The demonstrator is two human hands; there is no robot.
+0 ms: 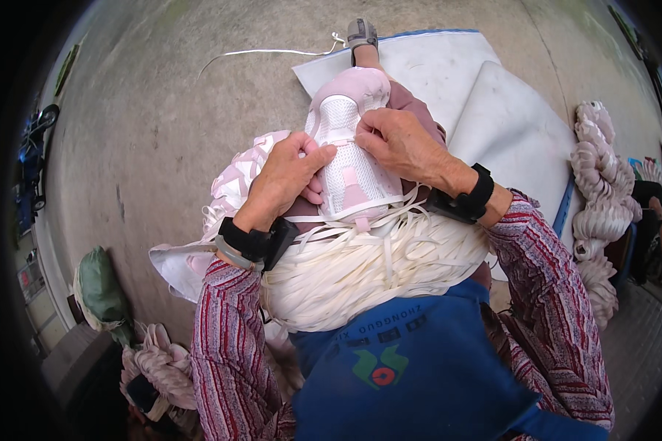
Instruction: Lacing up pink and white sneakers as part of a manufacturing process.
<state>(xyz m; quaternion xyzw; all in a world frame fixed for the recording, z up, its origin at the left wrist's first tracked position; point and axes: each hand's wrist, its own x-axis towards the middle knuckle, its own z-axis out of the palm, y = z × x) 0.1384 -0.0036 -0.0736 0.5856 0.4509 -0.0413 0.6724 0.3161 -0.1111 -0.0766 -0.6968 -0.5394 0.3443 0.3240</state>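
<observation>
A pink and white mesh shoe upper lies over my raised knee, its opening toward me. My left hand is closed at its left edge, thumb on the mesh and fingers curled under. My right hand pinches at the right edge of the lacing gap, fingertips bent in. A short piece of white shoelace crosses the gap between the hands; its end is hidden by my right fingers. Across my lap rests a thick bundle of flat cream laces, some strands running up beside the upper.
More pink and white uppers are heaped left of my knee. A white sheet covers the floor ahead to the right. Stacked strings of uppers stand at the right, others lower left, near a green sack. A loose lace lies on the concrete.
</observation>
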